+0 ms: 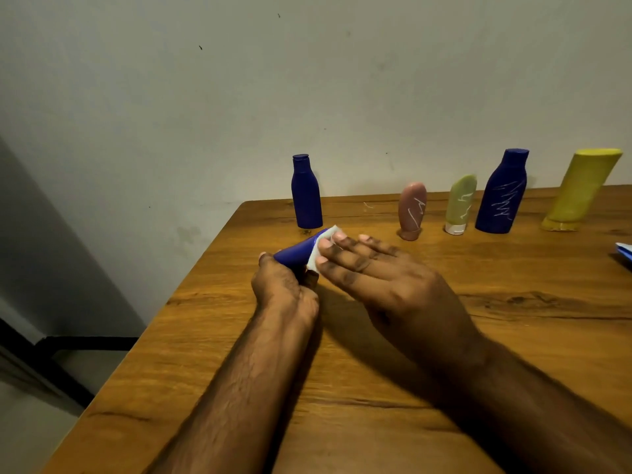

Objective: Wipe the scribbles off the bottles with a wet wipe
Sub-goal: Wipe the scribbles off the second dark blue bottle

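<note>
My left hand grips a small blue bottle, tilted over the wooden table. My right hand presses a white wet wipe flat against the bottle with straight fingers. Along the back stand a plain blue bottle, a pink tube with a white scribble, a pale green tube with a scribble, a large blue bottle with white scribbles, and a yellow bottle.
A grey wall rises right behind the bottles. The table's left edge runs diagonally, with floor and a dark frame beyond it. A blue and white packet peeks in at the right edge.
</note>
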